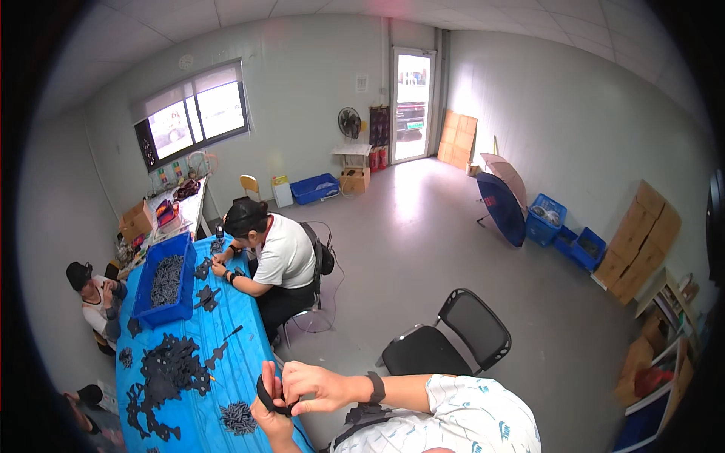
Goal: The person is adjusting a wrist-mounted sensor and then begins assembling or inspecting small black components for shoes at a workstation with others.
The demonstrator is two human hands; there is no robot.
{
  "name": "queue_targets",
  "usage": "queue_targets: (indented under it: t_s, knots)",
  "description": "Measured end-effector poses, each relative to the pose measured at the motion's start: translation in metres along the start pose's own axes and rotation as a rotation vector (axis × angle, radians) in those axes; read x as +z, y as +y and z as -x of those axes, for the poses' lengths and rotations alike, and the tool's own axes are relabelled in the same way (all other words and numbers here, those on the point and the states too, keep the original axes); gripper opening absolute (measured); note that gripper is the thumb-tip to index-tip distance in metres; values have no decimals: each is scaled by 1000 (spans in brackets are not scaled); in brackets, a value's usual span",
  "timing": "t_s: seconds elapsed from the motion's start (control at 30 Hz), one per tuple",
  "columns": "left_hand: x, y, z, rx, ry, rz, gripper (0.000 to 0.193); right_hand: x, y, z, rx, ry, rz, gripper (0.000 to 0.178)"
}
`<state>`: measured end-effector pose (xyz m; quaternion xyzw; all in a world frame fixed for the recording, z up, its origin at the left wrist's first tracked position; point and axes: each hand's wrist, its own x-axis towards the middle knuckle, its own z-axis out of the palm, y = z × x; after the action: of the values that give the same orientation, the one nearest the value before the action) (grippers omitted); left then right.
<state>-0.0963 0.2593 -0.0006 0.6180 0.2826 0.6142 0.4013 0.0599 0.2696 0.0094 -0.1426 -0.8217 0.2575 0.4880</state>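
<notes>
My hands meet in front of me at the near right edge of the blue-covered table (240, 308). A black curved band (264, 394) lies between them, bent along the fingers of my left hand (273, 424). My right hand (321, 386) reaches across from the right, its fingertips closed on the lower part of this band. The left fingers point upward, partly hidden behind the right hand, and appear closed around the band. A dark strap circles my right wrist. Just left of my hands sits a pile of small grey pieces (238, 417).
Flat black parts (172, 368) form a heap on the table, near a black screwdriver-like tool (233, 332). Beyond stands a blue bin (186, 302) of grey pieces. A seated co-worker (283, 257) handles black parts; others sit opposite. A black chair (427, 352) stands to my right.
</notes>
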Motion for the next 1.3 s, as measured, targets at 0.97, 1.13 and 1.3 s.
queue_targets:
  t_s: [0.97, 1.13, 1.3]
  knots:
    - [-16, 33, -110, 567, 750, -364, 23, 27, 0, -45, -40, -102, -163, 26]
    - [-16, 13, -109, 541, 378, -1127, 12, 41, -1, -40, -31, 79, -28, 21]
    - [-45, 1, -109, -34, 234, 9, 10, 55, 20, -35, 103, 2, -107, 21]
